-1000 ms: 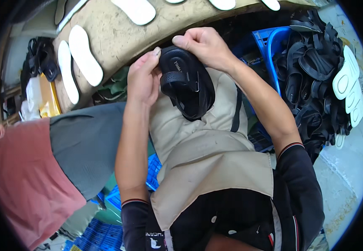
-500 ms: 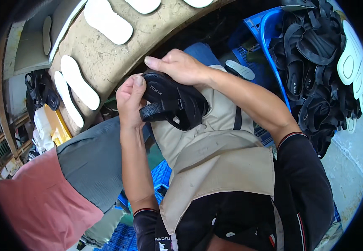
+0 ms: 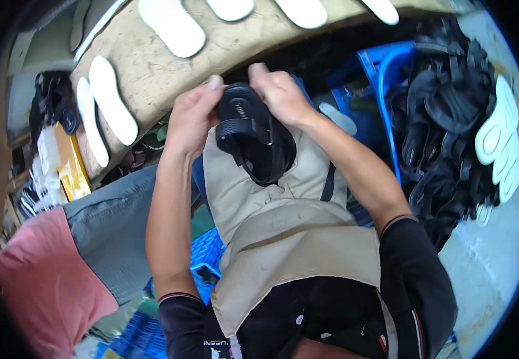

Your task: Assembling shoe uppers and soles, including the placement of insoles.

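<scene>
A black sandal (image 3: 228, 142) with a buckled strap hangs over my lap, its heel end pointing away from me. My left hand (image 3: 192, 116) grips its left edge near the heel, the thumb on the rim and the fingers partly hidden. On the opposite edge my right hand (image 3: 283, 99) is closed round the sandal, thumb raised and slightly blurred. A beige apron (image 3: 295, 239) covers my lap beneath the sandal.
White insoles (image 3: 113, 99) lie along a worn brown bench (image 3: 146, 78) ahead. At right, a blue crate (image 3: 385, 66) stands by a heap of black sandals (image 3: 445, 119), with pale soles (image 3: 493, 137) beside it. A person in a pink garment (image 3: 50, 275) is close on my left.
The sandal has turned from a slant to nearly upright in view, still between both hands. My right hand has moved from over the heel end to the sandal's right edge. The view has shifted.
</scene>
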`<state>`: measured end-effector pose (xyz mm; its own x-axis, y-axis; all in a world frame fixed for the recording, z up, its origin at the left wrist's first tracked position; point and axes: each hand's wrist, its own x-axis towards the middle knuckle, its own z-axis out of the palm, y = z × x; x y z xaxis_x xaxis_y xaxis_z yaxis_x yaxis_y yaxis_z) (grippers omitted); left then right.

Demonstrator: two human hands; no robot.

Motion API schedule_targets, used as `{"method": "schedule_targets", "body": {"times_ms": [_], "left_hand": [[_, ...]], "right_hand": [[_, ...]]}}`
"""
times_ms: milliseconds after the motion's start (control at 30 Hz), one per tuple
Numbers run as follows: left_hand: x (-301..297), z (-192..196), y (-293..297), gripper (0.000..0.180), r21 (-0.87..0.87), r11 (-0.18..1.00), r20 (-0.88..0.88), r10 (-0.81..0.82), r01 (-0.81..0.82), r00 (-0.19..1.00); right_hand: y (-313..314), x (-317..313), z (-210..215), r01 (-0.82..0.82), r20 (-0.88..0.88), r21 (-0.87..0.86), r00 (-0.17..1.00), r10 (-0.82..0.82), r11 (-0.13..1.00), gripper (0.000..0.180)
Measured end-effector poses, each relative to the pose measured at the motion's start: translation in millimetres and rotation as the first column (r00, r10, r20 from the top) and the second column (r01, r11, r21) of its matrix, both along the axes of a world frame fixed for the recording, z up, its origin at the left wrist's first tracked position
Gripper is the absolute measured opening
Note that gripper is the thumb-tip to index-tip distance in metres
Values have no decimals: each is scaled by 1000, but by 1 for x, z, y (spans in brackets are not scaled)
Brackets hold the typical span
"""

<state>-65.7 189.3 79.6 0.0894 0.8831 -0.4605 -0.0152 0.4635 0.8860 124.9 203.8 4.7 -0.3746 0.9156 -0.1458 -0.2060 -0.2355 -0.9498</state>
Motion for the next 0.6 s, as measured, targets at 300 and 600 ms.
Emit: {"method": "schedule_targets", "body": {"times_ms": [300,600], "left_hand": [[36,-26,-8,60,91,996,-173,30,-15,984],[46,-70,-28,62,250,968,-202,16,36,979]], "right_hand": [[-19,28,29,-203,258,59,949,181,977,23],[-30,32,-17,-203,67,6,977,202,979,16]]}}
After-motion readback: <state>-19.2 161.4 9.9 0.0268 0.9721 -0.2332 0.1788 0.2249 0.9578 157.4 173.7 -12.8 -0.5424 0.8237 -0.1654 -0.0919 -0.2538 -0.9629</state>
